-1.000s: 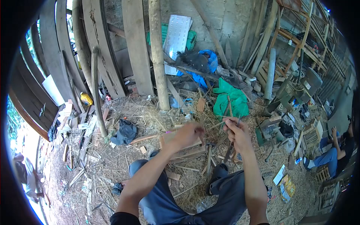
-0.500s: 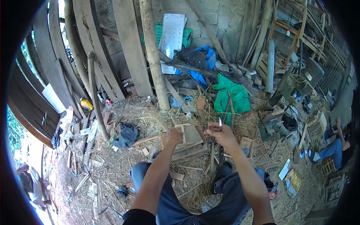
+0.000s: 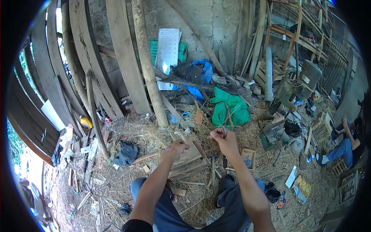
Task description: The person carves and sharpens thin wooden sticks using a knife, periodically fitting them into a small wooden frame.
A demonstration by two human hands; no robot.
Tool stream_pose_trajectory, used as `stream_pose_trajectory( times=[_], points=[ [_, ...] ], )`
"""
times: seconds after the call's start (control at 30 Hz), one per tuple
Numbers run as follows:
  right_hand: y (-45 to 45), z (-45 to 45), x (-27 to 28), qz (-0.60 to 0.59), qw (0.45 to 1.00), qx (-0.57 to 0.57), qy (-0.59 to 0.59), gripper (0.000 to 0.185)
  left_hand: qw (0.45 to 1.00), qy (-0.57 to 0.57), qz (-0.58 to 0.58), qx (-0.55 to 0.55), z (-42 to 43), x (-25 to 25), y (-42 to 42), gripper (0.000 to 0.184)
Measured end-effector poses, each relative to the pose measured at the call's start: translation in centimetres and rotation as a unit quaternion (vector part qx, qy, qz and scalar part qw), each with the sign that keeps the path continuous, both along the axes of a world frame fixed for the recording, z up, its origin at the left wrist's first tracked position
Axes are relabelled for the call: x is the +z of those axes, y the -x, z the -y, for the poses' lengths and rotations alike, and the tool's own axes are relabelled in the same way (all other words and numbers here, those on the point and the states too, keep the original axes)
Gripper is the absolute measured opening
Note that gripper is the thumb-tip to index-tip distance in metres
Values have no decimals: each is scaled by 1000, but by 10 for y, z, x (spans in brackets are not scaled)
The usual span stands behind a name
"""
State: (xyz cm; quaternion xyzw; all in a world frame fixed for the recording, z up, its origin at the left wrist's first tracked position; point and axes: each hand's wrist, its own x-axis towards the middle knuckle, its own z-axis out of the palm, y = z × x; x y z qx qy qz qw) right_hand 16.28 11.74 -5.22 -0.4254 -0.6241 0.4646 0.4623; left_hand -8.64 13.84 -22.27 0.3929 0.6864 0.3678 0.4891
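My left hand (image 3: 177,150) is closed at a pale wooden strip (image 3: 181,136) that pokes out past the fingers, tilted. Something small and pink shows at the edge of this hand; its kind I cannot make out. Beneath lies a wooden box-like piece (image 3: 189,168) with a flat board (image 3: 190,154) on top, in front of my knees. To its right, my raised right hand (image 3: 226,141) pinches a slim, shiny object (image 3: 224,132), mostly hidden by the fingers.
A small wooden tray (image 3: 248,157) lies right of the work. Green sheeting (image 3: 228,108), a dark plastic bag (image 3: 126,152) and a wooden post (image 3: 148,65) stand beyond. Machinery (image 3: 288,92) is at the right. One person (image 3: 342,149) sits far right, another (image 3: 33,197) far left.
My view has shifted, so the surroundings sit further left. The wooden strip, earlier lying along the board, is now tilted at my left hand. The shiny object in my right hand has turned and shows less.
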Motion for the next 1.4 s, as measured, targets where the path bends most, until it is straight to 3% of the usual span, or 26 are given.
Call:
stream_pose_trajectory(
  times=[0.07, 0.13, 0.2, 0.27, 0.37, 0.5, 0.6, 0.67, 0.77, 0.87, 0.97, 1.4],
  points=[
    [0, -2, 2, -15, 1000, -7, -15, 17, 998, -43, 15, -48, -3, 13, -7, 25],
    [0, 1, 10, 1, 999, -18, -31, 16, 980, -96, 168, -41, 18, 74, -30, 27],
    [1, 6, 20, 18, 998, -28, -48, 15, 968, -110, 214, -69, 36, 122, -44, 31],
    [4, 13, 30, -104, 993, 0, -62, 13, 953, -123, 259, -96, 56, 159, -52, 35],
    [-1, 35, 56, -115, 993, 3, -13, 13, 920, -165, 306, -183, 76, 189, -61, 44],
    [-4, 45, 60, -113, 994, 8, -7, 14, 920, -205, 248, -224, 87, 189, -70, 54],
    [-4, 50, 56, -128, 991, 29, -32, 14, 956, -203, 158, -143, 104, 203, -84, 47],
    [-6, 59, 73, -144, 989, 1, -30, 13, 944, -307, 63, -104, 110, 210, -88, 37],
    [-5, 76, 83, -175, 983, 9, -56, 14, 917, -381, 10, -119, 114, 208, -86, 32],
    [-5, 89, 89, -93, 993, 22, -72, 14, 901, -413, 46, -122, 123, 212, -90, 31],
    [4, 90, 83, -127, 982, 6, -140, 14, 894, -425, 68, -126, 125, 214, -89, 33],
    [6, 98, 85, -103, 985, -1, -141, 14, 868, -476, -7, -144, 129, 225, -85, 31]
  ],
)
